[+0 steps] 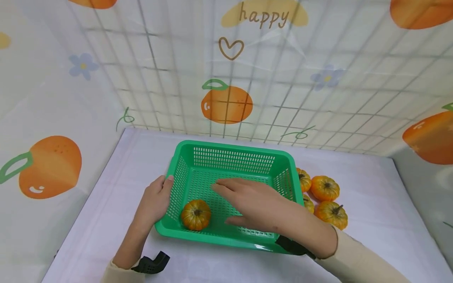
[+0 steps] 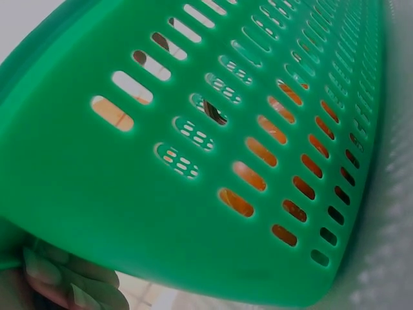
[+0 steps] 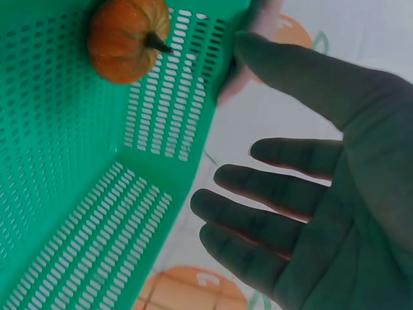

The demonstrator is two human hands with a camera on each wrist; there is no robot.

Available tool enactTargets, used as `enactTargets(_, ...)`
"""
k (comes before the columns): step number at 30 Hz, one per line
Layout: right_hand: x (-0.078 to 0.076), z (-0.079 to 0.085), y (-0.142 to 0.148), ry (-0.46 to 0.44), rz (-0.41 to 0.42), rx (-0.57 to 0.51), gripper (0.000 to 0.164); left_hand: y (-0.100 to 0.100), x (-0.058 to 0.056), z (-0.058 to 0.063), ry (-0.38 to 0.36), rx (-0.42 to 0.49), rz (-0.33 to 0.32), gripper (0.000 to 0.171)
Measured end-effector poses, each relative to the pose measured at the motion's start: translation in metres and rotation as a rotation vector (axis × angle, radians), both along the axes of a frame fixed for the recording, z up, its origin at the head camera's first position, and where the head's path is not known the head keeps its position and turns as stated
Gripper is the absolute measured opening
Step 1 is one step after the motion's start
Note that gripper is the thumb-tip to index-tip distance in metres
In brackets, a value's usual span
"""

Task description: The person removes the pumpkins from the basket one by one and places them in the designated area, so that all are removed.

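A green perforated plastic basket (image 1: 231,240) stands on the white table. My left hand (image 1: 154,200) holds its left rim, thumb on top; in the left wrist view the fingers (image 2: 77,281) curl at the rim's edge. Inside, at the near left corner, sits one small orange pumpkin (image 1: 196,215) with a short dark stem; it also shows in the right wrist view. Over the basket's middle hovers my right hand (image 1: 253,204), palm down, fingers extended and thumb apart, with nothing in it. In the right wrist view the right hand's fingers (image 3: 258,219) are spread beside the basket wall.
Several more small pumpkins (image 1: 325,188) lie clustered on the table against the basket's right side, some partly hidden by its rim. Behind the table (image 1: 382,220) rises a wire grid (image 1: 170,94) covered by a sheet printed with oranges. Similar sheeting encloses the left and right sides.
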State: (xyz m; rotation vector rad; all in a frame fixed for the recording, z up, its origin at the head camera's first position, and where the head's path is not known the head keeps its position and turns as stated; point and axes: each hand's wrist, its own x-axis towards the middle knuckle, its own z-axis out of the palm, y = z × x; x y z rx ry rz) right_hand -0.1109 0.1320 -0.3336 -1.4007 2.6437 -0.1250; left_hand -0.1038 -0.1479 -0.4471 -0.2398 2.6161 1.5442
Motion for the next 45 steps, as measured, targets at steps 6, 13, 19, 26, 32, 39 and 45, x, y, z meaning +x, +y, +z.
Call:
enactTargets(6, -0.010, -0.008, -0.024, -0.016, 0.049, 0.081, 0.082, 0.000, 0.000, 0.000, -0.004, 0.005, 0.006, 0.044)
enactTargets(13, -0.020, -0.023, -0.047, -0.061, 0.068, 0.141, 0.081, -0.002, -0.001, 0.001, -0.004, 0.006, -0.006, 0.046)
enactTargets(19, -0.030, -0.045, -0.062, -0.162, 0.080, 0.146, 0.081, -0.003, 0.000, 0.003, -0.016, -0.004, -0.013, 0.048)
enactTargets(26, -0.039, -0.064, -0.065, -0.251, 0.052, 0.131, 0.085, -0.003, 0.001, 0.004, -0.035, -0.003, -0.011, 0.050)
enactTargets(32, -0.045, -0.076, -0.065, -0.333, 0.072, 0.078, 0.085, -0.003, 0.001, 0.005, -0.043, 0.018, -0.017, 0.052)
enactTargets(39, -0.052, -0.083, -0.064, -0.415, 0.075, 0.066, 0.083, -0.005, 0.000, 0.006, -0.022, 0.019, -0.019, 0.052)
enactTargets(45, -0.051, -0.085, -0.062, -0.436, 0.098, 0.108, 0.082, -0.005, 0.000, 0.003, -0.036, 0.027, -0.023, 0.053)
